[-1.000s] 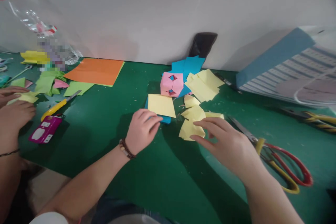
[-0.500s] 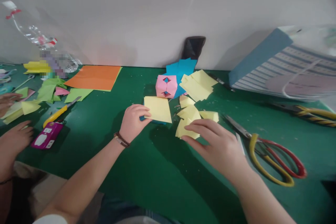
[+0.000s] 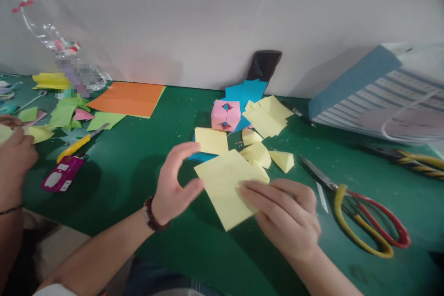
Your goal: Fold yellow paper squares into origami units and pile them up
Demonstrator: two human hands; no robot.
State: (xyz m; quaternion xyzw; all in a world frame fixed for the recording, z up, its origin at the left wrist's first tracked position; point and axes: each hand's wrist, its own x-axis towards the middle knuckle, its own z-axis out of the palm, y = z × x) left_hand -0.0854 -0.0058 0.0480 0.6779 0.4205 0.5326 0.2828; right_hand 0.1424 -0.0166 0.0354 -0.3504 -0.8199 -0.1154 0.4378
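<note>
- We find the yellow sheet [image 3: 222,189] in front of us, low over the green table [image 3: 121,171], between the two hands and nearer the wearer than the other paper.
- The right hand [image 3: 287,217] has it: the fingers lie together across the sheet's right-hand part and pinch it, though we cannot see most of the thumb underneath.
- The left hand [image 3: 176,180] holds nothing that we can see; its thumb and fingers stand apart in a wide curve.
- The relation that matters most, as we judge it, is between that curve and the sheet's left corner, which points into the gap between the left thumb and fingers. The thumb tip meets the sheet's left edge in this view, but we cannot tell whether they touch.
- The sheet looks about square, so we make out no clear long axis; it sits turned, with one corner toward the wearer.
- Just beyond it, near the left fingertips, we see a small yellow stack [image 3: 211,141] on a blue piece [image 3: 204,157].
- Beyond the right hand lie folded yellow pieces [image 3: 257,153], with the scissors [image 3: 342,192] off to its right.
</note>
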